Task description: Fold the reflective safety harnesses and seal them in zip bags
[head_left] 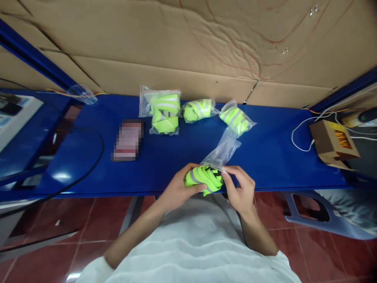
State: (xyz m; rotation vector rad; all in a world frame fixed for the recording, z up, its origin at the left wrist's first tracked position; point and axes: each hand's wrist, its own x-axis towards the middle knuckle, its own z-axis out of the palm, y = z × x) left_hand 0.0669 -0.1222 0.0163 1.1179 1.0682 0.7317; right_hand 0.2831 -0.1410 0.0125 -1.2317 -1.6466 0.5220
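My left hand (182,188) is wrapped round a rolled neon-yellow reflective strap (206,179) with grey stripes, at the table's front edge. On its right, my right hand (240,186) pinches the edge of a clear plastic bag (222,151), which stretches away from me across the blue table. The bag's near end touches the strap roll; whether any of the strap is inside it I cannot tell. Beyond the bag's far end lies a bagged yellow strap (237,118). Two more bagged bundles, one in the middle (199,110) and one in a zip bag (165,112), lie to its left.
A blurred-out flat rectangular object (128,140) lies on the left of the blue table (273,153). An open cardboard box (334,141) and a white cable (294,139) are at the right. Cardboard panels (176,43) stand behind. A black cable (91,167) crosses the left side.
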